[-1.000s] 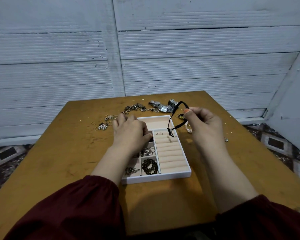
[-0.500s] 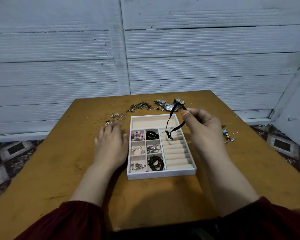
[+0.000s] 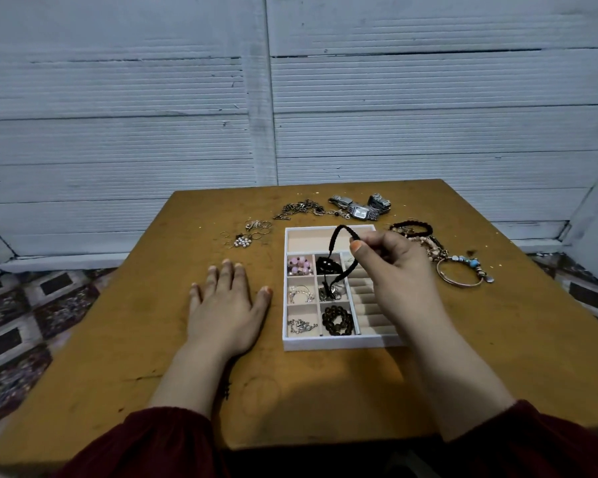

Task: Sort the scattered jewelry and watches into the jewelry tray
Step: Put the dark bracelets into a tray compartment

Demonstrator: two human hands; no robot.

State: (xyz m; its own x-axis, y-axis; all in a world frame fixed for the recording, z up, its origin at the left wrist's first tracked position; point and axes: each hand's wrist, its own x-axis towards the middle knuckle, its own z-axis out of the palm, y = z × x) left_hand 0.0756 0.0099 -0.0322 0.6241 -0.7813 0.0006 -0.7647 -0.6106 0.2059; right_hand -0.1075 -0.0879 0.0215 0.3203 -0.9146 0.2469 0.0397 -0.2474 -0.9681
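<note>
A white jewelry tray (image 3: pixel 339 343) with small compartments and ring rolls sits mid-table. My right hand (image 3: pixel 399 270) pinches a black cord bracelet (image 3: pixel 335 243) that loops and dangles over the tray's middle compartments. My left hand (image 3: pixel 227 305) lies flat on the table to the left of the tray, fingers spread. Silver watches (image 3: pixel 361 208) lie behind the tray. Bracelets and a charm bangle (image 3: pixel 460 272) lie to its right. Small rings and a pearl cluster (image 3: pixel 244 236) sit at the far left, with chains (image 3: pixel 299 209) beyond.
The tray's small compartments hold pink beads (image 3: pixel 299 265), a dark bead bracelet (image 3: pixel 337 320) and silver pieces. The brown table (image 3: pixel 152 339) ends close to a grey ribbed wall. Patterned floor shows on both sides.
My left hand slid off the tray and now lies flat on the table to its left. My right hand lowered the black cord bracelet over the tray's compartments.
</note>
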